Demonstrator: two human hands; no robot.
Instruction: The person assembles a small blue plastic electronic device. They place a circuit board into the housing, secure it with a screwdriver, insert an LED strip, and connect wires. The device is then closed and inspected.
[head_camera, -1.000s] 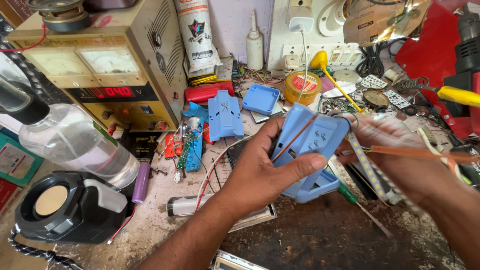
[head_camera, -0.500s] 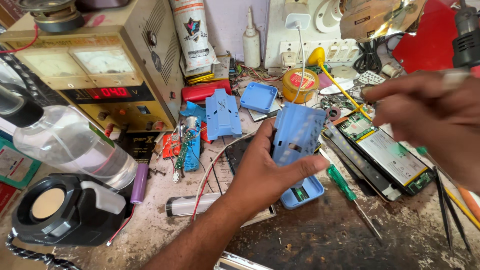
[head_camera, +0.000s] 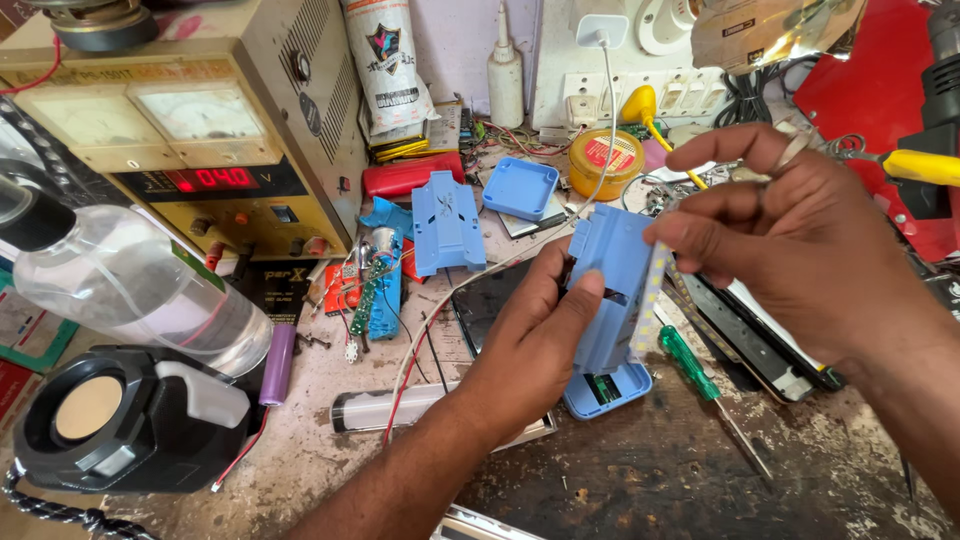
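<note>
Two hands at work: our left hand (head_camera: 530, 345) grips the blue plastic housing (head_camera: 610, 290) upright above the bench (head_camera: 640, 480) — our right hand (head_camera: 790, 235) pinches a white LED strip (head_camera: 650, 300) against its edge. Fitting stage, we judge; next, careful alignment.

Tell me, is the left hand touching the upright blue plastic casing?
Touching. The head view shows the left hand gripping the blue casing, thumb pressed on its front.
</note>
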